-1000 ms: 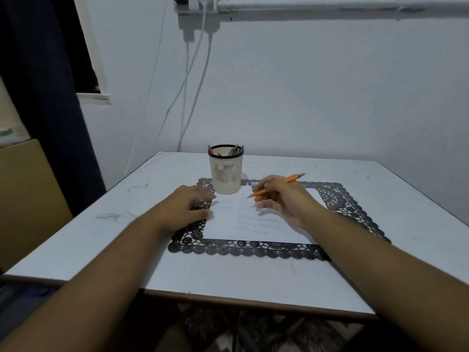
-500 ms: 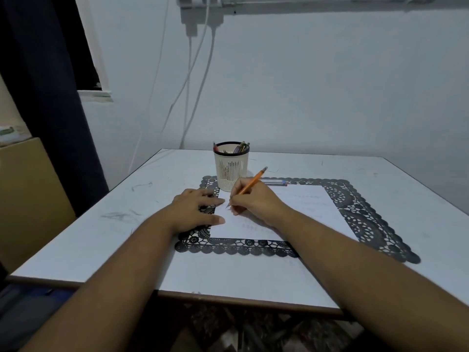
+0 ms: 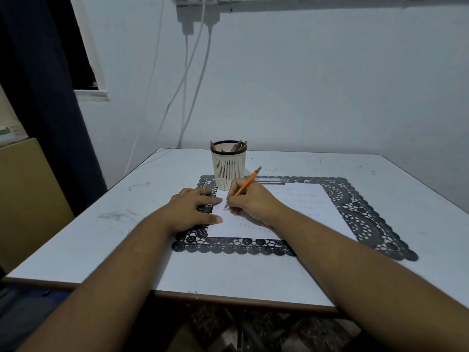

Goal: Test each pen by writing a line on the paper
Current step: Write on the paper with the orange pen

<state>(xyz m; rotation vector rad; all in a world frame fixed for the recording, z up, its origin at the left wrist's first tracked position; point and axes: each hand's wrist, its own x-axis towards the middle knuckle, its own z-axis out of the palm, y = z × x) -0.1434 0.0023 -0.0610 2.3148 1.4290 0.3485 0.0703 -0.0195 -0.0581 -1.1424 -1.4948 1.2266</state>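
**Orange pen tip on the paper, left hand flat at the sheet's edge**

A pale surface fills the middle of the frame, scuffed with faint marks, its near edge trimmed brown. Behind it rises a plain pale wall; white cables hang down it from a fitting at the top centre. A dark curtain drops along the left edge of the frame, with a tan cabinet below it at lower left.

On the surface lies one black lace placemat, and on the mat one white sheet of paper bearing a few faint rows of writing. At the mat's upper left corner stands one cream slotted pen holder with a black rim; several pens stick out of it, too crowded to count.

The right hand grips one orange pen between thumb and curled fingers, the shaft slanting up toward the right and the tip touching the paper near its left edge. The left hand lies just left of it, palm down with fingers straight, pressing on the mat and the sheet's left margin, thumb stretched toward the pen tip. One blue-and-white pen lies flat at the paper's top edge, just right of the holder and behind the right hand.
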